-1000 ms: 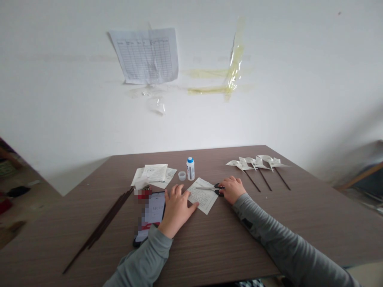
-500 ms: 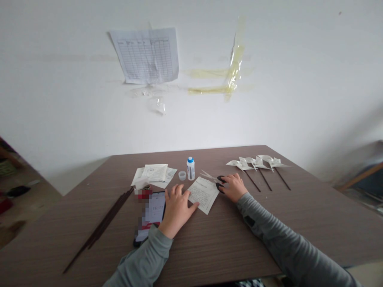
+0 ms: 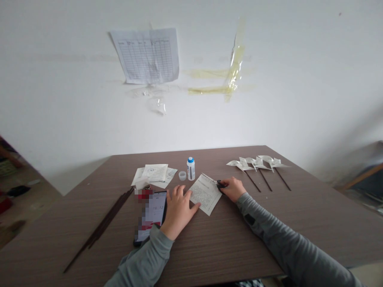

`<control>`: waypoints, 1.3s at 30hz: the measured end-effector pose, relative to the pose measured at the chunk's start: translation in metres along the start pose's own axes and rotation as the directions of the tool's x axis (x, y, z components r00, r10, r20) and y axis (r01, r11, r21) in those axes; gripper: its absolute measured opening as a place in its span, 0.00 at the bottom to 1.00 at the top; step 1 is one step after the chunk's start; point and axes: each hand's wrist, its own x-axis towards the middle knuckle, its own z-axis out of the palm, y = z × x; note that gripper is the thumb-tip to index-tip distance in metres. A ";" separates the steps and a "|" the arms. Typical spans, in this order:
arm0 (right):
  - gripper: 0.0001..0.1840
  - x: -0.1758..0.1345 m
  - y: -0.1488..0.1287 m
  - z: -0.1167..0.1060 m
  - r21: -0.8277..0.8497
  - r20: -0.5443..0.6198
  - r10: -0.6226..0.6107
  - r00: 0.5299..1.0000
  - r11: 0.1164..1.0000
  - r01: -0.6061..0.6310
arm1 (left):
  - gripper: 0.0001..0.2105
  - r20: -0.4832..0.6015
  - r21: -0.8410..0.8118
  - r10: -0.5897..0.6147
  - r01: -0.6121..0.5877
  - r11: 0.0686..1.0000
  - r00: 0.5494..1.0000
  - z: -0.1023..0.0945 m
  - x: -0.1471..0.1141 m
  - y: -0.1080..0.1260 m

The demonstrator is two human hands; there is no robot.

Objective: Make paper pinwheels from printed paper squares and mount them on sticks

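Note:
A square of printed paper (image 3: 206, 194) lies on the table, turned like a diamond. My left hand (image 3: 179, 209) is open, palm down, with its fingertips at the paper's left edge. My right hand (image 3: 232, 188) is closed round the black handles of a pair of scissors (image 3: 220, 184). The blades point left along the paper's upper right edge; whether paper sits between them I cannot tell. Just beyond the paper stands a white bottle with a blue cap (image 3: 190, 169), and a small clear cup or lid (image 3: 182, 175) is beside it.
A phone (image 3: 154, 215) lies partly behind my left hand. Dark thin sticks (image 3: 104, 223) are bundled at the left, near stacked papers (image 3: 155, 173). Paper pinwheels (image 3: 256, 162) on sticks lie at the back right of the table (image 3: 209, 255), against the wall.
The scissors' blades have come closer together and now lie along the paper's edge. The paper has shifted slightly right, with my left hand beside it.

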 end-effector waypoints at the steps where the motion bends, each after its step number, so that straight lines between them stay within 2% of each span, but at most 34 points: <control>1: 0.15 0.001 0.002 0.001 0.017 -0.006 -0.001 1.000 1.000 0.001 | 0.18 0.001 0.015 0.000 0.000 1.000 1.000 0.000 0.000 0.000; 4: 0.10 0.005 0.009 0.001 0.080 -0.024 -0.008 1.000 0.997 0.010 | 0.18 -0.003 0.067 -0.013 0.013 0.998 1.000 0.001 -0.001 0.000; 10: 0.04 0.015 0.025 -0.005 0.270 -0.065 -0.046 0.997 0.961 0.062 | 0.11 -0.062 0.084 -0.048 0.053 0.995 0.997 0.012 -0.002 -0.007; 13: 0.10 0.020 0.032 -0.008 0.380 -0.070 -0.070 0.995 0.921 0.091 | 0.10 -0.058 -0.005 -0.014 0.014 1.000 0.998 0.019 -0.001 -0.010; 16: 0.22 0.023 0.036 -0.012 0.480 -0.062 -0.087 0.994 0.871 0.106 | 0.10 -0.071 -0.221 0.007 -0.023 0.975 0.997 0.021 0.004 -0.009; 19: 0.36 0.024 0.037 -0.015 0.559 -0.052 -0.092 0.994 0.823 0.105 | 0.12 -0.070 -0.541 -0.062 0.015 0.841 0.996 0.018 0.010 -0.003; 22: 0.44 0.023 0.034 -0.018 0.660 -0.044 -0.061 0.997 0.747 0.075 | 0.07 0.069 -0.800 -0.173 0.158 0.579 0.983 0.014 0.015 0.006; 24: 0.45 0.021 0.031 -0.018 0.712 -0.035 -0.036 0.999 0.701 0.050 | 0.03 0.167 -0.875 -0.236 0.255 0.413 0.957 0.011 0.017 0.013; 27: 0.45 0.020 0.028 -0.018 0.738 -0.022 -0.018 1.000 0.674 0.028 | 0.08 0.283 -0.901 -0.308 0.361 0.238 0.908 0.010 0.018 0.023; 29: 0.46 0.019 0.027 -0.017 0.750 -0.014 -0.008 1.000 0.661 0.016 | 0.10 0.297 -0.900 -0.337 0.380 0.214 0.893 0.009 0.019 0.028; 33: 0.45 0.018 0.028 -0.015 0.780 0.005 -0.001 1.000 0.625 -0.004 | 0.10 0.289 -0.894 -0.369 0.387 0.226 0.883 0.007 0.022 0.033; 39: 0.43 0.018 0.028 -0.016 0.789 0.027 0.023 0.999 0.613 -0.035 | 0.10 0.349 -0.894 -0.370 0.424 0.143 0.861 0.002 0.025 0.035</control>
